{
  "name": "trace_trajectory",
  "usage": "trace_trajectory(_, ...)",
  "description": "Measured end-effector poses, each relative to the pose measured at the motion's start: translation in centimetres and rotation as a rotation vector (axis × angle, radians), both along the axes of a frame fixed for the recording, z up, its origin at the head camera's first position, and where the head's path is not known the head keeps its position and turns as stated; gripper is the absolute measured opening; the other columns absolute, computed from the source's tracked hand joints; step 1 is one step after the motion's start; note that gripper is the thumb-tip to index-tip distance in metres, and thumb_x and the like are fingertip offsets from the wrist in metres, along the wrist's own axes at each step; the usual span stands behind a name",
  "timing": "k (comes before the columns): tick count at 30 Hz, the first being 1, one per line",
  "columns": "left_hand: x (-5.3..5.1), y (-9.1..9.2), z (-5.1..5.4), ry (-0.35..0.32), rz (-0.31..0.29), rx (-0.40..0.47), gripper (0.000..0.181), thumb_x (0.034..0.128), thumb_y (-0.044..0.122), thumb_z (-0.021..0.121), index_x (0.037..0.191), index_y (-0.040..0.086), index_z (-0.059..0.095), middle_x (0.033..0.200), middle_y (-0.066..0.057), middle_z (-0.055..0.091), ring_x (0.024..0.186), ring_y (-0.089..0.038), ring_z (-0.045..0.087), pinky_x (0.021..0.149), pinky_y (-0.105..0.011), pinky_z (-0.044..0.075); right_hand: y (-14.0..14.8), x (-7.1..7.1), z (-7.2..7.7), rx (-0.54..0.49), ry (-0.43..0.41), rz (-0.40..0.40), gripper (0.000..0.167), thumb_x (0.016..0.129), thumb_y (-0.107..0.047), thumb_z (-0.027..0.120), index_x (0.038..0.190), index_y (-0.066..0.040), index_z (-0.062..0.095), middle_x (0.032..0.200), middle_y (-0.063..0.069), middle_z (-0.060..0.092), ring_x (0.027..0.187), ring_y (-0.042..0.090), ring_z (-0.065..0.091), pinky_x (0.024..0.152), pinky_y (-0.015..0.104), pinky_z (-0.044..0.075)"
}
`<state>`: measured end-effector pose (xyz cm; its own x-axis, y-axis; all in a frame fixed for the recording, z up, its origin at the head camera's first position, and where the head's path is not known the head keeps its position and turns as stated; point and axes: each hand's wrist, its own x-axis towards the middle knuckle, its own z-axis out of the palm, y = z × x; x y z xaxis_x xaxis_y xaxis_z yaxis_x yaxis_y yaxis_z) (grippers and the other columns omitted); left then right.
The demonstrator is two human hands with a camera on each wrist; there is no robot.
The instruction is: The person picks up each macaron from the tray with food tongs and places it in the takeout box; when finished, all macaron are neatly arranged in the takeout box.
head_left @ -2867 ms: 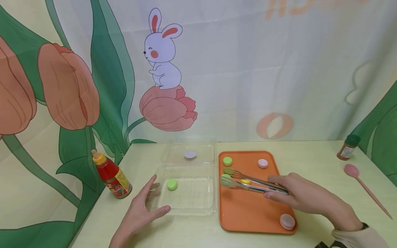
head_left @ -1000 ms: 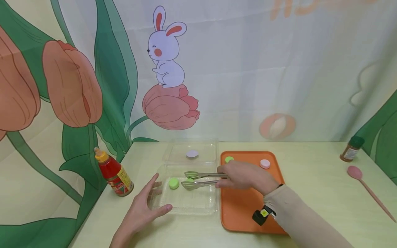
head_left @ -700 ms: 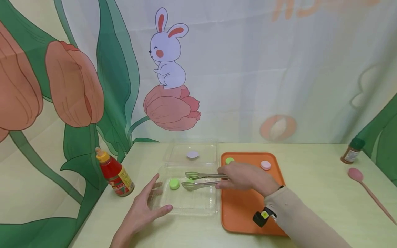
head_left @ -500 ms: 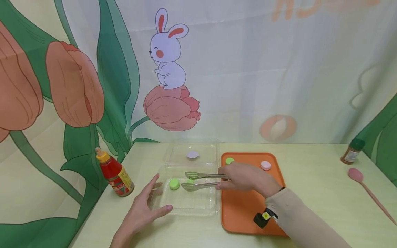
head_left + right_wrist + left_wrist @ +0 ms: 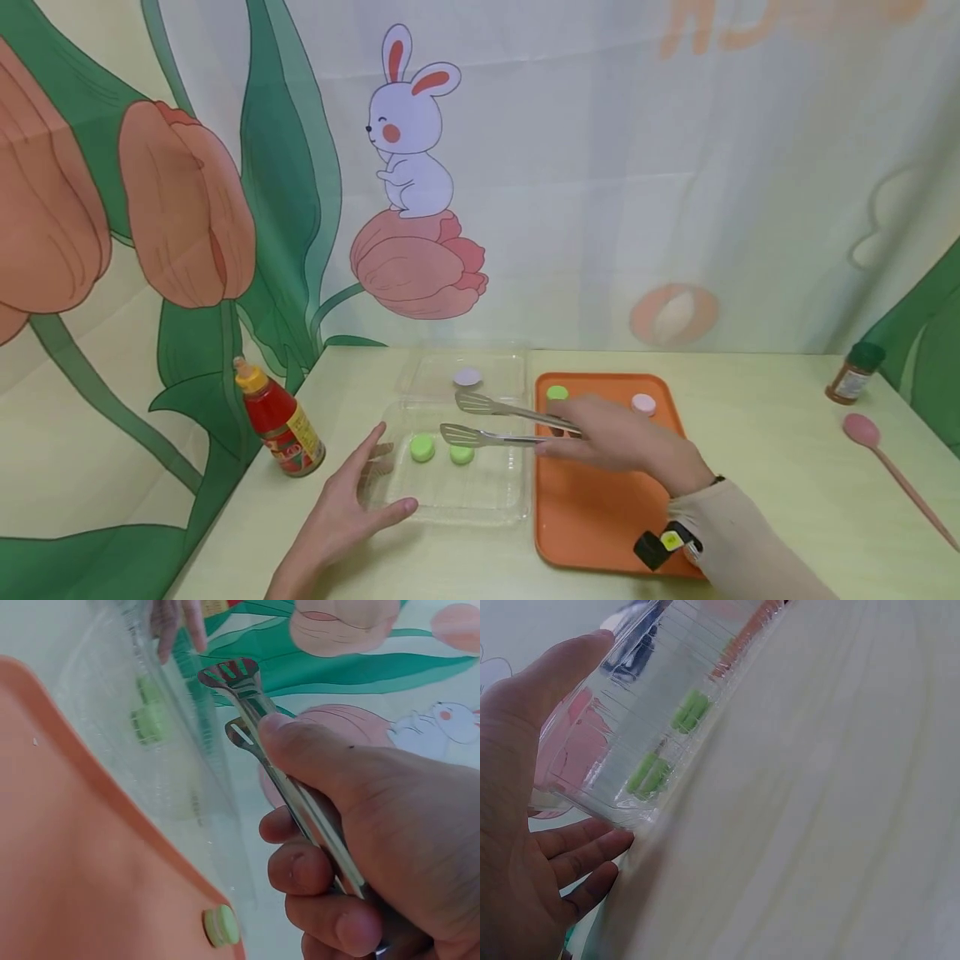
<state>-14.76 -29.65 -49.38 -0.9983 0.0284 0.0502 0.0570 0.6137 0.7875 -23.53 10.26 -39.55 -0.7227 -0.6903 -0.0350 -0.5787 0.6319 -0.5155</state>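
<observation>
My right hand (image 5: 622,437) grips metal tongs (image 5: 491,437), whose slotted tips stand apart above the clear plastic container (image 5: 480,492) with nothing between them. Inside that container sit two green macarons, one on the left (image 5: 422,447) and one (image 5: 461,454) to its right. My left hand (image 5: 341,504) lies at the container's left end, fingers spread and thumb at the front corner; in the left wrist view the thumb (image 5: 574,664) reaches along its wall. On the orange tray (image 5: 592,521) are a green macaron (image 5: 557,393) and a pink macaron (image 5: 642,405).
The container's lid (image 5: 427,371) lies folded back, with a pale oval (image 5: 467,377) on it. A red sauce bottle (image 5: 281,425) stands left. A spice jar (image 5: 855,372) and a pink spoon (image 5: 862,429) are at right. My right arm covers part of the tray.
The tongs carried a green macaron from the tray into the container and let it go beside the first. Since then they have risen and spread. My left hand has stayed in place.
</observation>
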Motion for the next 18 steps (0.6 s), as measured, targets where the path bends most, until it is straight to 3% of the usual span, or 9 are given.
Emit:
trace_trajectory(4,0.0,0.1,0.1,-0.002,0.004,-0.008,0.118,0.0851,0.055,0.095,0.178,0.033,0.026,0.167,-0.005,0.056,0.148,-0.03,0.059,0.127,-0.072,0.035,1.4,0.9,0.7,-0.022,0.029,-0.032,0.04,0.106,-0.06,0.07,0.109,-0.02,0.065,0.083,-0.007,0.063,0.069,0.007,0.056,0.065,0.028,0.046)
trace_trajectory(8,-0.1,0.3,0.2,-0.005,0.007,-0.011,0.118,0.0849,0.054,0.096,0.178,0.034,0.025,0.167,-0.006,0.055,0.148,-0.031,0.059,0.127,-0.072,0.035,3.0,1.7,1.3,-0.054,0.063,-0.064,0.039,0.107,-0.061,0.067,0.105,-0.022,0.061,0.079,-0.009,0.059,0.065,0.006,0.053,0.062,0.027,0.043)
trace_trajectory(15,-0.1,0.3,0.2,-0.008,0.005,-0.012,0.117,0.0857,0.054,0.095,0.178,0.036,0.025,0.167,-0.006,0.055,0.148,-0.03,0.059,0.127,-0.071,0.035,5.9,2.9,1.5,-0.111,0.036,-0.12,0.039,0.109,-0.062,0.064,0.11,-0.024,0.064,0.079,-0.011,0.061,0.063,0.006,0.05,0.059,0.025,0.042)
trace_trajectory(18,0.0,0.3,0.2,-0.011,0.006,-0.013,0.117,0.0859,0.054,0.095,0.178,0.033,0.025,0.167,-0.006,0.055,0.148,-0.03,0.059,0.127,-0.071,0.035,7.3,3.4,1.5,-0.113,0.047,-0.159,0.038,0.108,-0.061,0.065,0.102,-0.025,0.059,0.071,-0.011,0.051,0.057,0.005,0.041,0.055,0.025,0.036)
